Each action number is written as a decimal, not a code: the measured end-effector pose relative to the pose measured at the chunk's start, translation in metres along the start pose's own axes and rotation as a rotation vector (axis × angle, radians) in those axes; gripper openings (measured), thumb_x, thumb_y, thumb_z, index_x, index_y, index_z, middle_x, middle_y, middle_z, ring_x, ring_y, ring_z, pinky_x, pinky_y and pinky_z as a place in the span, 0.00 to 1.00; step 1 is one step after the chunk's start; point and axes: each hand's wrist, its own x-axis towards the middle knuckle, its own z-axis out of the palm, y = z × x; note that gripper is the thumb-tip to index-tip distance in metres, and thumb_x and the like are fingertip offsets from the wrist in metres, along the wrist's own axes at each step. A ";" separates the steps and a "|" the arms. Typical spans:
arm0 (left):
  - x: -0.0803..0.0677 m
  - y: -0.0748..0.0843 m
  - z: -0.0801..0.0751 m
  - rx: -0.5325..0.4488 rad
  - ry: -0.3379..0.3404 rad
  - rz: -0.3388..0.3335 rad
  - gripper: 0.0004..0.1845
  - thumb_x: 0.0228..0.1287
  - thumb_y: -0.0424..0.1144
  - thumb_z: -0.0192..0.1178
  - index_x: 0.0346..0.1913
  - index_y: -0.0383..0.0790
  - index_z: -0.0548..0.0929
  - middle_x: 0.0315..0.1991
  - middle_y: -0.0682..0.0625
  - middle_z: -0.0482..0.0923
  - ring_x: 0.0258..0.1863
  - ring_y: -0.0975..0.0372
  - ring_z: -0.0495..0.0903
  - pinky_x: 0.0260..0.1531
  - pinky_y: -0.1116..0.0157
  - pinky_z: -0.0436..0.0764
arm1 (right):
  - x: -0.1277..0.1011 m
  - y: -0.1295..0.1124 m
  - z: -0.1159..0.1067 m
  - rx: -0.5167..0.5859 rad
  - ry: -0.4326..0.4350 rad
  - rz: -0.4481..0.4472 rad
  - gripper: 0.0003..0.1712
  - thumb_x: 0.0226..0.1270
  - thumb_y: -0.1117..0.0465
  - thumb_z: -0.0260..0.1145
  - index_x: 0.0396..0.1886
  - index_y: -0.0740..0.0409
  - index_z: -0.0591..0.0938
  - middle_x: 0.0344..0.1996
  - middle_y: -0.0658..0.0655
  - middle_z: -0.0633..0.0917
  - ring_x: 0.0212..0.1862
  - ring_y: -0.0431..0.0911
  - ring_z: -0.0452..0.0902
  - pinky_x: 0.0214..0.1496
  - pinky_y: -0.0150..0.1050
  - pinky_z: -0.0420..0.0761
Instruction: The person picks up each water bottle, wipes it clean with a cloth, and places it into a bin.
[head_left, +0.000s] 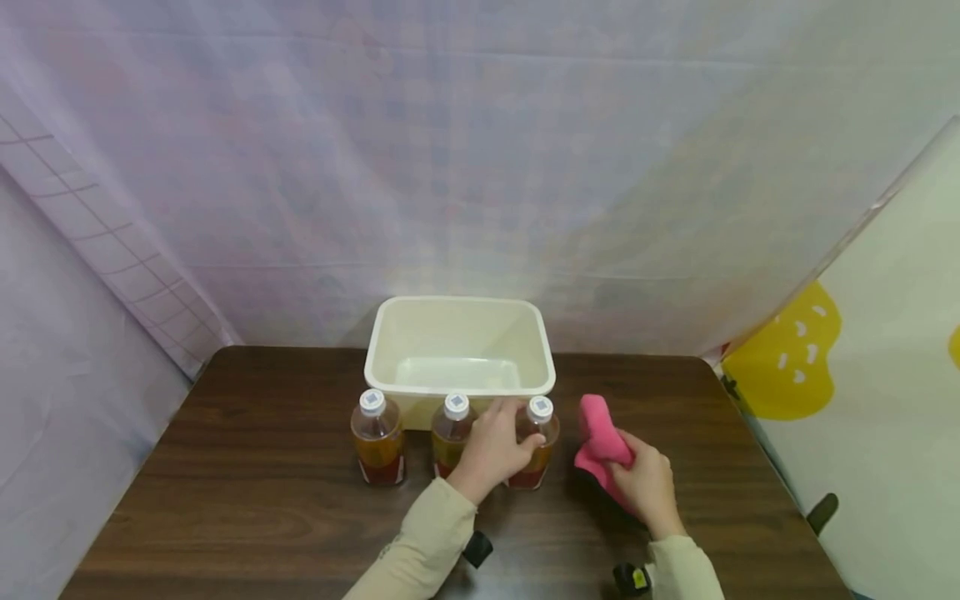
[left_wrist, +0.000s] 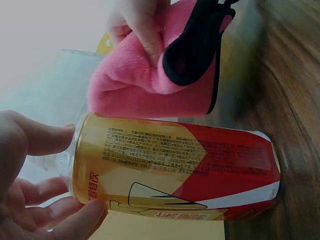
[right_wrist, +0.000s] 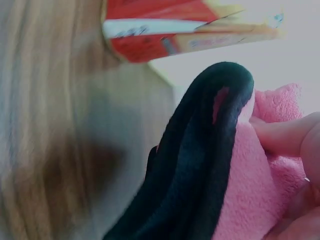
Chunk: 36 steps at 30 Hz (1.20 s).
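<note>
Fluffy pink cloth (head_left: 600, 437), glossy-labelled clear plastic bottle (head_left: 536, 442), smooth cream plastic tub (head_left: 459, 343), dark wood-grain table (head_left: 262, 492)

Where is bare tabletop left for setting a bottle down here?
Bare table lies left of the left bottle, and on the right past the right hand holding the pink cloth. It is crowded before the tub, where the left hand grips the right bottle.
</note>
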 end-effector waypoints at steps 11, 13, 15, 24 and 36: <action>0.002 0.002 0.000 -0.013 -0.002 -0.022 0.23 0.49 0.43 0.67 0.47 0.38 0.75 0.43 0.45 0.76 0.44 0.54 0.77 0.46 0.59 0.75 | -0.003 -0.023 -0.013 0.153 0.006 -0.057 0.11 0.43 0.71 0.71 0.30 0.65 0.80 0.22 0.57 0.81 0.23 0.40 0.69 0.25 0.33 0.72; 0.002 0.002 0.000 -0.016 -0.007 -0.029 0.23 0.49 0.43 0.67 0.48 0.38 0.75 0.43 0.45 0.76 0.44 0.54 0.77 0.46 0.59 0.75 | -0.003 -0.026 -0.014 0.185 -0.002 -0.078 0.12 0.43 0.71 0.71 0.30 0.65 0.80 0.21 0.57 0.81 0.23 0.39 0.68 0.25 0.32 0.71; 0.002 0.002 0.000 -0.024 -0.010 -0.034 0.23 0.50 0.43 0.67 0.48 0.38 0.75 0.43 0.45 0.76 0.44 0.54 0.76 0.46 0.59 0.76 | -0.003 -0.030 -0.014 0.223 -0.010 -0.091 0.12 0.43 0.72 0.71 0.31 0.66 0.79 0.22 0.57 0.80 0.23 0.38 0.67 0.24 0.32 0.71; 0.002 0.000 0.001 -0.020 -0.013 -0.013 0.22 0.49 0.41 0.67 0.47 0.38 0.75 0.43 0.45 0.76 0.43 0.55 0.77 0.45 0.60 0.76 | -0.003 -0.052 -0.015 0.351 -0.081 -0.097 0.16 0.47 0.70 0.71 0.38 0.65 0.78 0.30 0.58 0.82 0.28 0.40 0.71 0.30 0.31 0.76; 0.003 -0.002 0.000 0.004 0.023 0.053 0.21 0.49 0.38 0.66 0.47 0.40 0.75 0.41 0.45 0.75 0.39 0.55 0.77 0.40 0.60 0.77 | 0.000 -0.056 0.000 0.432 -0.082 -0.159 0.16 0.48 0.72 0.69 0.39 0.66 0.79 0.30 0.58 0.82 0.29 0.37 0.71 0.30 0.31 0.75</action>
